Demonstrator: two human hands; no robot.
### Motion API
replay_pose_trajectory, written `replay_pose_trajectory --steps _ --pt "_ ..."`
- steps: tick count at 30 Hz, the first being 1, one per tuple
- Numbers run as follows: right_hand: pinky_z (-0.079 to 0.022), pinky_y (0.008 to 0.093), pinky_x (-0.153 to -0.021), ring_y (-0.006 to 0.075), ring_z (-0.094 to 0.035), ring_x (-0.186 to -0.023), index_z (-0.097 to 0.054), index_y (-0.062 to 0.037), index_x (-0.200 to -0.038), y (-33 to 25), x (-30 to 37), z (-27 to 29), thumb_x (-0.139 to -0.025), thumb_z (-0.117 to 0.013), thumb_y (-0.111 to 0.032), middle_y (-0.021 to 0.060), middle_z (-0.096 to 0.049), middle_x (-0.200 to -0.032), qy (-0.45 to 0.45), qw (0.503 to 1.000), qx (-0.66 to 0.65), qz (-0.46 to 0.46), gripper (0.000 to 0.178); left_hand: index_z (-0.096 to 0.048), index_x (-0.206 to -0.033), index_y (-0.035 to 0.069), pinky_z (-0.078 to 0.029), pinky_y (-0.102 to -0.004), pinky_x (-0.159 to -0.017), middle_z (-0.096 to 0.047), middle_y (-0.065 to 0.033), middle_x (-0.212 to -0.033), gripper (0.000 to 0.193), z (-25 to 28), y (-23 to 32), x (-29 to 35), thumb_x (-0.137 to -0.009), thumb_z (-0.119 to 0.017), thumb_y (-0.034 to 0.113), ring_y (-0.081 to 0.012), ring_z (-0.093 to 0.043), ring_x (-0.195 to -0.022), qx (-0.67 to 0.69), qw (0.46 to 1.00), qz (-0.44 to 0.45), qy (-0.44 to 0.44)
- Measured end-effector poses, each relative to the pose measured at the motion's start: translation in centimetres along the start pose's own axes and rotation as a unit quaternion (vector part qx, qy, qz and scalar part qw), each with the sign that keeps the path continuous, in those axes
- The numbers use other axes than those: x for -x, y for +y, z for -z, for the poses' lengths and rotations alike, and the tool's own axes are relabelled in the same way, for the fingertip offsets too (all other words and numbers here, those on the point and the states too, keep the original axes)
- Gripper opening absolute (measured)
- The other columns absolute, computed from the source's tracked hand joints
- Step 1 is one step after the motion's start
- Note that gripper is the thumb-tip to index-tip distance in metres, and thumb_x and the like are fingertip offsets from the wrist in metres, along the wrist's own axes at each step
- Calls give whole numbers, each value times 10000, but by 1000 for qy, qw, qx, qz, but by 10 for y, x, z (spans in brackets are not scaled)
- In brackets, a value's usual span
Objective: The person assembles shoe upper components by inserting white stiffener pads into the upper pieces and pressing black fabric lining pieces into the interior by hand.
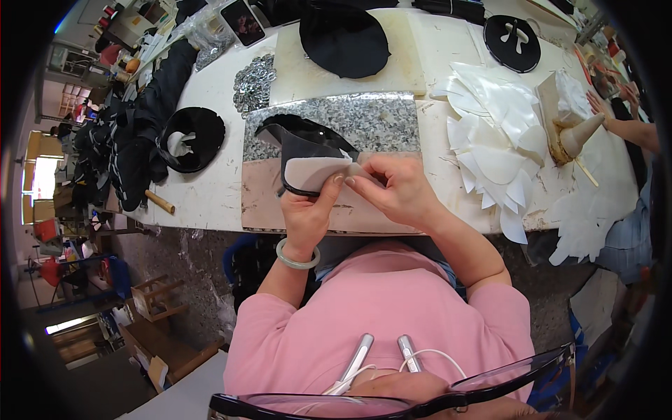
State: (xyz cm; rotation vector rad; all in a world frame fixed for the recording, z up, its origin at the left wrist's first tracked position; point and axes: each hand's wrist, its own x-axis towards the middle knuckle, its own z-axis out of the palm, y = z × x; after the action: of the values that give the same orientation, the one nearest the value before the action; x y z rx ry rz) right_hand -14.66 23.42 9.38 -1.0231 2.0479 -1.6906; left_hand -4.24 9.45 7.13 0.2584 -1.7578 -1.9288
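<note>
A glossy black shoe upper with a dark grey lining (297, 143) is held up over the front of the work surface. Against its lining lies a white, flat stiffener piece (311, 172). My left hand (309, 210) is closed on the lower edge of the upper, thumb on the white piece near its right end. The fingertips of my right hand (393, 183) are pinched together at that same end, close to the left thumb. What lies between the right fingertips is mostly hidden, perhaps the tip of the white piece.
A grey speckled stone slab (378, 122) lies behind my hands. Around it are metal rings (255, 84), black pieces (344, 42), a round black stack (192, 140), a wooden handle (160, 201), white cut pieces (493, 150) and a cone-shaped object (581, 138). Another person's hand (623, 126) is at right.
</note>
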Motion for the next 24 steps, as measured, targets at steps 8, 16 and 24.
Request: replay_pose_trajectory --steps 8,16,24 --pt "-431 306 -537 181 -568 -574 -652 5 -775 18 -4 -10 -819 -698 -193 123 -606 -658 -58 998 31 -21 208 -627 -1071 1 -501 -265 -772 -651 -45 -996 199 12 2 -6 -876 -608 -32 -126 -615 -900 -60 998 29 -10" --pt "-435 194 -508 37 -556 -591 -653 6 -835 36 1 -17 -813 -759 -168 4 -616 -644 -75 990 -15 -117 205 -607 -1091 -13 -488 -276 -775 -648 -55 -989 191 21 0 -3 -905 -586 25 -133 -610 -901 -73 995 59 -35" --pt "-464 249 -576 71 -544 -606 -655 -34 -897 31 -12 -22 -718 -832 -261 19 -615 -658 44 994 75 -64 339 -599 -1140 11 -475 -269 -825 -648 -46 -1013 217 25 2 0 -932 -541 27 -136 -600 -943 -93 994 32 -53"
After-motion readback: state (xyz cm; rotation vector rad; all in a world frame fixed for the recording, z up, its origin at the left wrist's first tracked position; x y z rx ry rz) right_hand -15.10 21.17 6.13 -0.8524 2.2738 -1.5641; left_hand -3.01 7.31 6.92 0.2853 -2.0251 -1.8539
